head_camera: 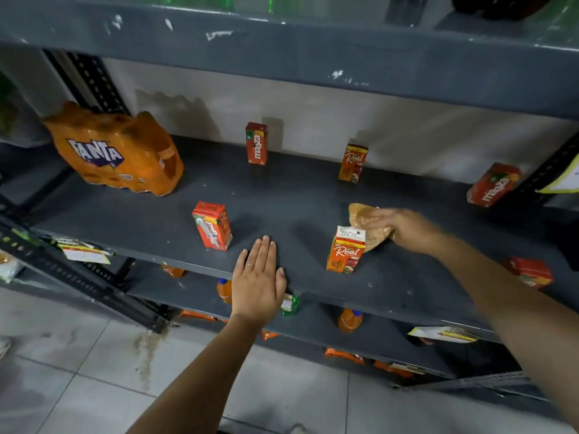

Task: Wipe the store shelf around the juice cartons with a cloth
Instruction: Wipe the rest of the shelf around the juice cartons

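A dark grey shelf holds several small juice cartons standing apart. My right hand presses a tan cloth flat on the shelf just behind an orange Real carton near the front. My left hand lies flat, fingers together, on the shelf's front edge, right of a red Maaza carton. At the back stand another red Maaza carton and an orange Real carton. A tilted red carton leans at the far right, and one more red carton sits at the right front.
An orange Fanta multipack fills the shelf's back left. The upper shelf hangs low overhead. Orange bottles and packets stand on the lower shelf. Paper price tags hang off the front edges. Tiled floor lies below.
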Demonstrator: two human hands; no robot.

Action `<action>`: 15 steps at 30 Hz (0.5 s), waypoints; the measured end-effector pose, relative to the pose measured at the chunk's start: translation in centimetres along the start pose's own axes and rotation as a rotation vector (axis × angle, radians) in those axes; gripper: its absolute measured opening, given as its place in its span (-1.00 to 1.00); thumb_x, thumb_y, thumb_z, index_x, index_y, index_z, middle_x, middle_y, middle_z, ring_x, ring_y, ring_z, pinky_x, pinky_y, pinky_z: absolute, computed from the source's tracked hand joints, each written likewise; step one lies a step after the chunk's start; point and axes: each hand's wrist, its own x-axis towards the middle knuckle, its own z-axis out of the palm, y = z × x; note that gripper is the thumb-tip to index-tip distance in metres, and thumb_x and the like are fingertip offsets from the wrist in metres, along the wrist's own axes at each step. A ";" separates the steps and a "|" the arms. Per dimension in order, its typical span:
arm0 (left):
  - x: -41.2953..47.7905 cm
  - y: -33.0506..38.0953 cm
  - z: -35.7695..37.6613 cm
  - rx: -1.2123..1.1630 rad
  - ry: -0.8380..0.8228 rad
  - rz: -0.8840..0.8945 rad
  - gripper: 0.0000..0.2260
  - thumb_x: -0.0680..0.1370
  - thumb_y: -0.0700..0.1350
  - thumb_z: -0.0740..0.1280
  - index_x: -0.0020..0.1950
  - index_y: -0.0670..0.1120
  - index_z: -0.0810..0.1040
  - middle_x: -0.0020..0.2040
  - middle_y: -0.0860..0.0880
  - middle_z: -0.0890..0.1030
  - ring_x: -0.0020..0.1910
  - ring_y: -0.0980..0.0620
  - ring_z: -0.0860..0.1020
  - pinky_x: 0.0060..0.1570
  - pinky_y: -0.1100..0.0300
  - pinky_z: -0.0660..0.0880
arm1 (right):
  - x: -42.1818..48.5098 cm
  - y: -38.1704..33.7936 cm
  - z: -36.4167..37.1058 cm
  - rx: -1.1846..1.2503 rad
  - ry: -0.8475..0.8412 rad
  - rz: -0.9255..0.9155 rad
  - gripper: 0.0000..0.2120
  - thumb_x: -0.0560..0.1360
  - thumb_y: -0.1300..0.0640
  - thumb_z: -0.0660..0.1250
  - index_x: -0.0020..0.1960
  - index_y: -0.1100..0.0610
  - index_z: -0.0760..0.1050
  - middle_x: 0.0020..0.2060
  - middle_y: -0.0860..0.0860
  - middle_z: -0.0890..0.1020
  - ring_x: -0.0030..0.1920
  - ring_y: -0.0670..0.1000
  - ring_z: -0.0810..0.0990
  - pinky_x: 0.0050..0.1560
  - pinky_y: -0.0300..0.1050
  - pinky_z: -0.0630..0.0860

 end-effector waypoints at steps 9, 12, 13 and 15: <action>-0.2 -0.1 -0.4 -0.062 0.027 0.038 -0.43 0.61 0.04 -0.12 0.50 -0.23 0.29 0.51 -0.18 0.31 0.51 -0.12 0.24 0.49 -0.04 0.08 | 8.8 -6.5 -0.7 -0.074 0.018 0.003 -0.27 0.47 0.43 0.22 0.47 -0.18 0.27 0.48 -0.01 0.32 0.39 0.14 0.36 0.29 -0.01 0.38; -0.1 -0.1 -0.3 -0.044 0.019 0.047 -0.40 0.60 0.06 -0.18 0.52 -0.22 0.24 0.54 -0.16 0.25 0.53 -0.10 0.18 0.51 -0.01 0.01 | 7.2 -5.4 1.7 -0.176 0.009 -0.004 -0.37 0.50 0.34 0.25 0.46 -0.15 0.31 0.53 -0.02 0.23 0.50 0.12 0.21 0.43 -0.06 0.27; 0.0 -0.1 -0.2 -0.028 0.015 0.047 -0.39 0.60 0.08 -0.22 0.54 -0.20 0.20 0.55 -0.14 0.21 0.55 -0.07 0.13 0.51 0.02 -0.05 | 6.5 -4.8 1.9 -0.150 0.003 0.026 -0.43 0.51 0.27 0.29 0.44 -0.14 0.35 0.52 -0.02 0.26 0.50 0.10 0.21 0.45 -0.11 0.23; 0.0 -0.3 0.1 0.009 -0.010 0.043 -0.35 0.57 0.10 -0.31 0.57 -0.16 0.08 0.59 -0.09 0.10 0.57 -0.02 0.03 0.51 0.08 -0.18 | 4.7 -3.5 2.0 -0.106 0.015 0.069 -0.43 0.47 0.27 0.37 0.41 -0.11 0.41 0.51 -0.03 0.27 0.51 0.07 0.19 0.47 -0.13 0.17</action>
